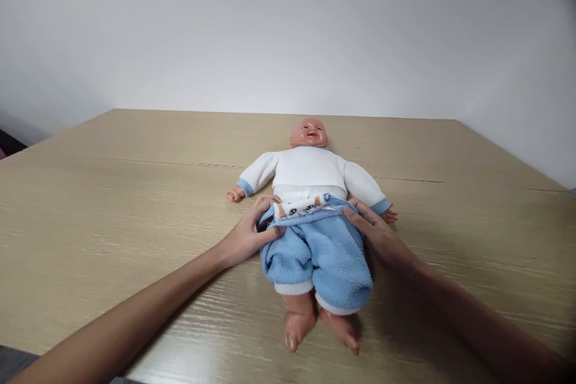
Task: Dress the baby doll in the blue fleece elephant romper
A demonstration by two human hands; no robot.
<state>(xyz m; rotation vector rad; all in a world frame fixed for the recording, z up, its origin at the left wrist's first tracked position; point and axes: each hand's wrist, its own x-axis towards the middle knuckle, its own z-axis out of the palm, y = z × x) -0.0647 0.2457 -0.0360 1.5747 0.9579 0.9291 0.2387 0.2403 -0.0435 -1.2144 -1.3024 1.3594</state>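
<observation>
A baby doll lies on its back on the wooden table, head away from me, feet toward me. It wears a white top with blue cuffs and fluffy light-blue trousers. My left hand pinches the trousers' waistband at the doll's right hip, fingers closed on the cloth. My right hand holds the waistband at the other hip, fingers curled into the fabric. The waistband is folded, and a patterned strip shows under it.
The light wooden table runs wide to both sides and back to a plain white wall. A seam crosses the tabletop behind the doll. The table's left edge drops off by a dark corner.
</observation>
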